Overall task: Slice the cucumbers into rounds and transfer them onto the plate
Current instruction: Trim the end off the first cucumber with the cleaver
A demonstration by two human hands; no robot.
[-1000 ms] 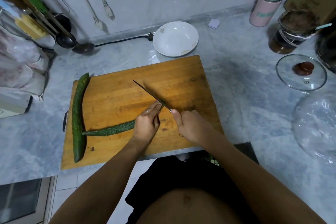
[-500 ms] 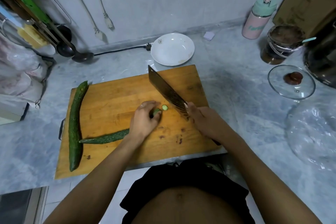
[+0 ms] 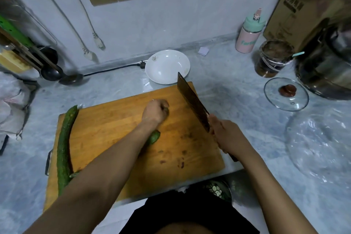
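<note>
A wooden cutting board (image 3: 117,119) lies on the marble counter. One whole cucumber (image 3: 64,148) rests along its left edge. A second cucumber (image 3: 155,137) lies across the board, mostly hidden under my left forearm, with its cut end showing. My left hand (image 3: 154,110) is curled over the board's middle and pinches a small green end piece (image 3: 166,110). My right hand (image 3: 226,137) grips the handle of a cleaver (image 3: 191,100), whose blade is raised and points toward the white plate (image 3: 167,66) behind the board.
A glass lid (image 3: 285,94), a dark jar (image 3: 273,59), a pink bottle (image 3: 247,34) and a metal pot (image 3: 326,66) stand at the right. Ladles (image 3: 53,73) and a black cable (image 3: 114,68) lie at the back left. A container with green scraps (image 3: 216,190) sits below the counter edge.
My left hand let go of the cucumber, picked up the cut end piece and moved toward the board's far side. The cleaver lifted off the board and swung right.
</note>
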